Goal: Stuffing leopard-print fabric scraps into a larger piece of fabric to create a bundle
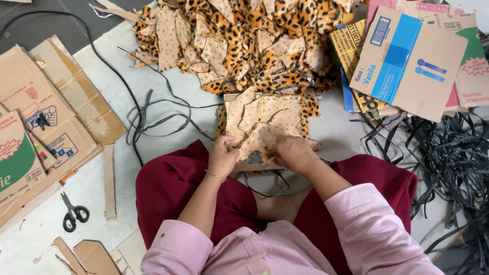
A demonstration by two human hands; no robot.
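I sit on the floor with legs crossed in dark red trousers. My left hand (222,155) and my right hand (292,151) both grip the near edge of a stack of leopard-print fabric pieces (260,125) lying tan backing side up on a cardboard piece (250,165) in front of my knees. The left hand pinches the stack's left corner; the right hand presses and holds its right side. A big heap of the same leopard-print pieces (244,35) lies just beyond the stack.
Flattened cardboard boxes (35,132) lie to the left, more boxes (412,56) at upper right. Black scissors (74,213) rest on the floor at lower left. Black straps (453,163) pile up on the right; a black cable (147,119) loops left of the stack.
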